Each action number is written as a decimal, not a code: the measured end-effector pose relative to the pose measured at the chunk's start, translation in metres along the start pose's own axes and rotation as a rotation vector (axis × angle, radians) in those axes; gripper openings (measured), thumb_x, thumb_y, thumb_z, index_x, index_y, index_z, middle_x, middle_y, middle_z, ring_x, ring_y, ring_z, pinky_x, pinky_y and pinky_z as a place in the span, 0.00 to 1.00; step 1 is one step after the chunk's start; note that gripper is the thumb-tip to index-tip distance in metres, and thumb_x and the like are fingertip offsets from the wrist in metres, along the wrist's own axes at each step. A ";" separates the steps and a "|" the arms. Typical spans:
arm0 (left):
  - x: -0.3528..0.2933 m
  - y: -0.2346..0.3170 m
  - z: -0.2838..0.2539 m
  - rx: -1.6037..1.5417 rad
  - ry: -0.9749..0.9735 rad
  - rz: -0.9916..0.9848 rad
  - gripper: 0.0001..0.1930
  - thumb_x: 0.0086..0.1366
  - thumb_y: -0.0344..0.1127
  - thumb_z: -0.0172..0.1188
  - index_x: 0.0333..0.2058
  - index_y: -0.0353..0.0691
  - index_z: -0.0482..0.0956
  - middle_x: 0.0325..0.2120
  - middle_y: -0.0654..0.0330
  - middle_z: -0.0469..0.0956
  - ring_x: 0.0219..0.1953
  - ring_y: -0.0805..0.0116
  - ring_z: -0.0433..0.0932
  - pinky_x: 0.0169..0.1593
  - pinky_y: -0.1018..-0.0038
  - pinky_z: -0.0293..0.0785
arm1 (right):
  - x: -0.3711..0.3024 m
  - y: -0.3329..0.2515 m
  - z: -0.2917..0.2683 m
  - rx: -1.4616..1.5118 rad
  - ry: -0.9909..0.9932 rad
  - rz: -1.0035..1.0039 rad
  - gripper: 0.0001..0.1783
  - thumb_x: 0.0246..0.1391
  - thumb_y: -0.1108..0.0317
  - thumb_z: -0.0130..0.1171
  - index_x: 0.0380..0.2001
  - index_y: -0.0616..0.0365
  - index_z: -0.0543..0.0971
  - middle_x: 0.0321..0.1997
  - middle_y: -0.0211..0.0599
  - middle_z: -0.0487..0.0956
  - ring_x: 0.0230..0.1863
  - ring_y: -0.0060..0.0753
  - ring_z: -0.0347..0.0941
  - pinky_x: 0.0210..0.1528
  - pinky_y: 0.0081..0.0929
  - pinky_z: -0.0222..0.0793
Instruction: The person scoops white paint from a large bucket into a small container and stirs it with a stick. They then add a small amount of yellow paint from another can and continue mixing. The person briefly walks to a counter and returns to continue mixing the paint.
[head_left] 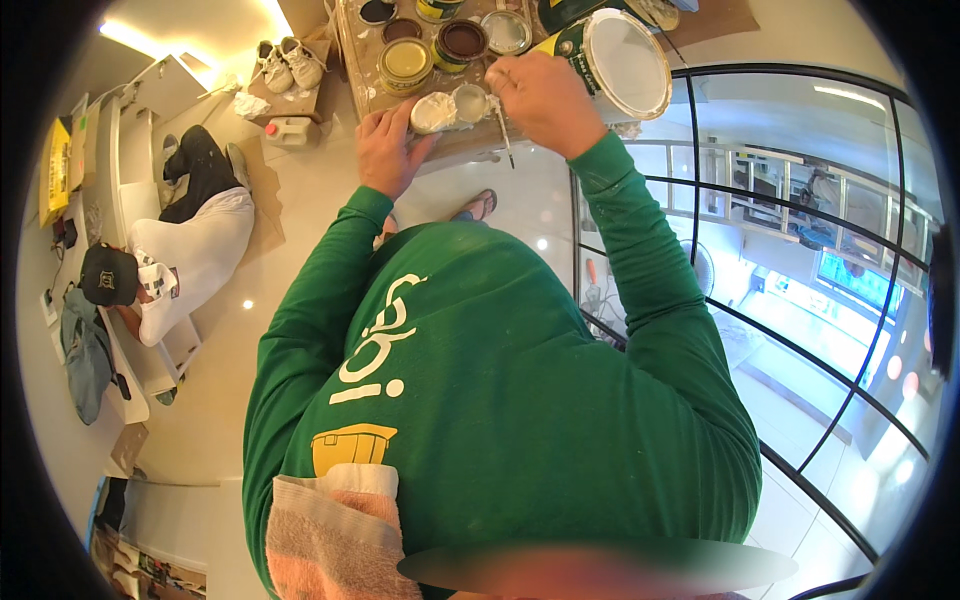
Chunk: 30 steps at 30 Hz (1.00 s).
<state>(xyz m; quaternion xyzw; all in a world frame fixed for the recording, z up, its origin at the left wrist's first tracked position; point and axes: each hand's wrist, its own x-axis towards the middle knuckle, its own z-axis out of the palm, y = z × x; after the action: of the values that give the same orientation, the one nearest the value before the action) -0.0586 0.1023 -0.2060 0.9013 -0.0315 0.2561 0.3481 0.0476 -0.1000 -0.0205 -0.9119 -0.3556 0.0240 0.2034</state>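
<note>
My left hand (390, 150) is closed round the side of a small tub (433, 114) with whitish stuff in it, at the front edge of a worktable. Beside the tub, and touching it in this view, is a little round greyish cup (469, 104). My right hand (545, 100) is bent, its fingertips pinched together just right of that cup; what they grip is hidden. A thin, paint-smeared stick or brush (503, 132) with a dark tip points down below those fingertips. Close by the right hand stands a large paint can (627, 65) with a white top.
Several small paint cans, including one with a yellowish lid (405, 65) and one with brown paint (461, 42), crowd the worktable (358, 70). Shoes (290, 65) and a white jug (291, 131) are left of it. Another person (195, 235) crouches far left. Black-framed glass panels (693, 130) stand at right.
</note>
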 end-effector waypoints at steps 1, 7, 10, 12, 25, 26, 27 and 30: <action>-0.002 0.000 0.000 0.001 -0.016 -0.005 0.34 0.60 0.46 0.76 0.63 0.43 0.78 0.50 0.58 0.84 0.52 0.50 0.77 0.58 0.55 0.71 | -0.001 0.000 0.000 0.007 -0.110 0.055 0.18 0.72 0.55 0.55 0.42 0.58 0.84 0.37 0.54 0.83 0.44 0.63 0.79 0.46 0.56 0.74; 0.000 0.001 -0.001 0.023 0.008 0.017 0.35 0.60 0.46 0.75 0.64 0.40 0.77 0.49 0.52 0.83 0.52 0.45 0.77 0.59 0.52 0.71 | 0.004 -0.005 -0.004 -0.174 -0.069 0.054 0.17 0.71 0.57 0.55 0.38 0.59 0.84 0.36 0.50 0.84 0.42 0.62 0.79 0.46 0.55 0.73; 0.001 0.003 -0.003 -0.010 -0.011 -0.019 0.35 0.60 0.45 0.76 0.63 0.41 0.77 0.50 0.53 0.84 0.53 0.46 0.77 0.59 0.52 0.71 | 0.005 -0.007 -0.004 0.071 -0.187 0.035 0.15 0.71 0.59 0.56 0.37 0.59 0.83 0.35 0.49 0.84 0.41 0.60 0.79 0.46 0.55 0.73; 0.001 0.005 -0.004 0.000 -0.008 -0.014 0.35 0.59 0.45 0.76 0.64 0.42 0.77 0.51 0.54 0.84 0.53 0.47 0.77 0.58 0.52 0.71 | 0.006 -0.006 -0.005 0.014 -0.056 0.035 0.15 0.71 0.59 0.56 0.38 0.59 0.83 0.36 0.49 0.84 0.42 0.59 0.79 0.47 0.54 0.73; 0.004 0.008 -0.008 -0.029 -0.008 -0.004 0.35 0.59 0.42 0.77 0.63 0.40 0.76 0.51 0.55 0.83 0.52 0.48 0.77 0.58 0.54 0.71 | 0.003 -0.012 -0.004 0.134 -0.113 0.070 0.16 0.73 0.57 0.54 0.44 0.56 0.84 0.38 0.47 0.84 0.47 0.57 0.79 0.50 0.50 0.75; 0.004 0.008 -0.009 -0.023 -0.001 0.001 0.35 0.58 0.42 0.77 0.63 0.41 0.77 0.51 0.56 0.84 0.52 0.49 0.77 0.58 0.54 0.71 | 0.004 -0.012 -0.005 0.045 -0.125 0.110 0.16 0.73 0.57 0.54 0.44 0.56 0.84 0.39 0.48 0.84 0.47 0.57 0.79 0.50 0.50 0.75; 0.005 0.008 -0.009 -0.021 0.007 0.001 0.35 0.58 0.42 0.77 0.63 0.41 0.77 0.51 0.57 0.84 0.51 0.49 0.77 0.57 0.54 0.71 | 0.004 -0.011 -0.005 -0.034 -0.128 0.135 0.16 0.73 0.57 0.54 0.44 0.56 0.84 0.39 0.48 0.85 0.47 0.57 0.80 0.50 0.50 0.75; 0.005 0.008 -0.009 -0.025 0.001 -0.006 0.35 0.57 0.42 0.77 0.63 0.42 0.78 0.50 0.58 0.84 0.51 0.50 0.77 0.57 0.55 0.71 | 0.004 -0.010 -0.006 0.011 -0.181 0.101 0.16 0.73 0.57 0.54 0.43 0.56 0.84 0.40 0.48 0.85 0.47 0.56 0.80 0.50 0.50 0.76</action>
<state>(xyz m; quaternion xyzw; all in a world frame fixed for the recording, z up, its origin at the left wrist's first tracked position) -0.0601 0.1025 -0.1931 0.8968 -0.0319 0.2553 0.3599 0.0450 -0.0926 -0.0110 -0.9216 -0.3259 0.1186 0.1741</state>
